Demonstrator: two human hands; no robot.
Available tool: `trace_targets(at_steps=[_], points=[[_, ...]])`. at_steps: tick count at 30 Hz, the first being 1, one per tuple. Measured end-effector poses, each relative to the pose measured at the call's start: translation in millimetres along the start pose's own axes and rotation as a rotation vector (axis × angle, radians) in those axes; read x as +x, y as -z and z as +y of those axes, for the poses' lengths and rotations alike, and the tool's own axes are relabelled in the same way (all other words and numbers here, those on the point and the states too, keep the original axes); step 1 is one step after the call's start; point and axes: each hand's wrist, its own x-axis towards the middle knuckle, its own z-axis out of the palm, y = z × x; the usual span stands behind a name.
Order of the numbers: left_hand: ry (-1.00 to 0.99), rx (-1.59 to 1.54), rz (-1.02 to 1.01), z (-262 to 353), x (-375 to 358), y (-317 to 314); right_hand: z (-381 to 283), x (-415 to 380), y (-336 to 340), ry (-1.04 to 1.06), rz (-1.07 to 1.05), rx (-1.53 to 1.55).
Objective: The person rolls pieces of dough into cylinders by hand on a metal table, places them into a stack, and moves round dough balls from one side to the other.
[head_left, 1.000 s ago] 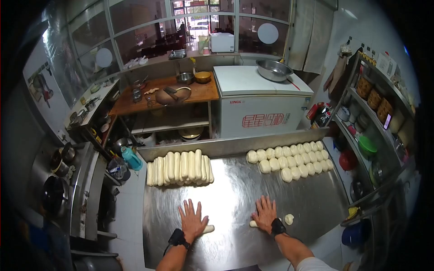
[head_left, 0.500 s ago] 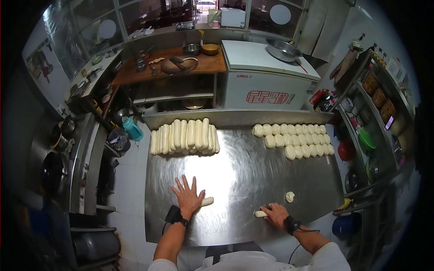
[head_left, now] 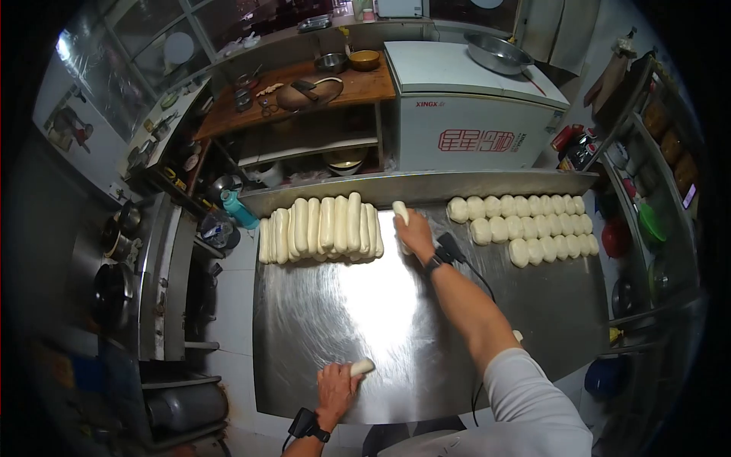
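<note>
My right hand (head_left: 413, 234) is at the far side of the steel worktable, its fingers closed around a dough roll (head_left: 400, 211) whose pale end sticks out ahead. Just left of it stand many dough rolls (head_left: 324, 227) packed side by side in a pile. Close to the near edge, my left hand (head_left: 336, 388) curls over another dough roll (head_left: 363, 367), which pokes out to the right; part of that roll is hidden under the fingers. A small dough piece (head_left: 518, 335) shows only partly beside my right forearm.
Three rows of round dough pieces (head_left: 541, 227) lie at the table's back right. A raised metal edge (head_left: 426, 184) runs along the back of the steel worktable (head_left: 304, 320). Beyond are a white chest freezer (head_left: 472, 129) and a wooden counter (head_left: 350, 95). A cable hangs from my right wrist.
My right hand has moved from the near right to the back, beside the pile, carrying a dough roll. My left hand has drawn nearer and gone from spread flat to curled over its roll.
</note>
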Motion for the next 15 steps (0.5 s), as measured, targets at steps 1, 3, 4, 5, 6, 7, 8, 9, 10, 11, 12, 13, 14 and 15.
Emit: trace_targets(at_steps=[1, 3, 4, 5, 6, 7, 8, 9, 10, 11, 12, 13, 14, 15], points=[[0.124, -0.197, 0.145, 1.2, 3.9, -4.1, -5.1, 10.2, -22.3, -0.032, -0.074, -0.089], [0.264, -0.583, 0.405, 9.2, 17.7, -5.4, -15.6, 9.0, -51.8, -0.074, -0.146, -0.199], [0.267, -0.585, 0.403, 12.5, 29.9, 0.6, -20.0, 5.8, -55.8, -0.083, -0.139, -0.222], [0.456, -0.806, 0.352, 18.1, 40.4, 6.1, -20.1, 7.3, -50.6, -0.151, -0.221, -0.180], [0.640, -1.025, 0.300, 23.1, 55.0, 16.4, -21.7, -0.3, -38.4, -0.149, -0.220, -0.189], [0.664, -1.057, 0.247, 35.0, 70.5, 42.5, -23.3, -15.0, -19.2, -0.027, -0.172, -0.195], [0.660, -1.068, 0.249, 41.3, 85.7, 47.2, -26.3, -34.5, -0.6, 0.094, -0.127, -0.201], [0.596, -1.089, 0.315, 46.5, 99.2, 46.8, -36.4, -59.2, 19.3, 0.057, -0.306, -0.109], [0.525, -1.110, 0.386, 49.4, 114.5, 43.0, -49.5, -84.1, 38.4, 0.023, -0.479, -0.015], [0.424, -1.144, 0.399, 45.1, 133.2, 23.9, -59.3, -120.1, 51.3, 0.046, -0.520, 0.168], [0.327, -1.175, 0.404, 44.4, 146.4, 7.0, -62.6, -147.0, 57.7, 0.062, -0.562, 0.355], [0.245, -1.181, 0.409, 73.6, 154.9, 56.0, -60.7, -150.9, 58.6, 0.057, -0.562, 0.353], [0.228, -1.041, 0.276, 67.2, 158.3, 36.7, -59.2, -153.3, 58.7, 0.050, -0.496, 0.340], [0.118, -1.026, 0.299, 73.6, 158.2, 47.2, -57.6, -152.5, 58.7, 0.046, -0.428, 0.327]])
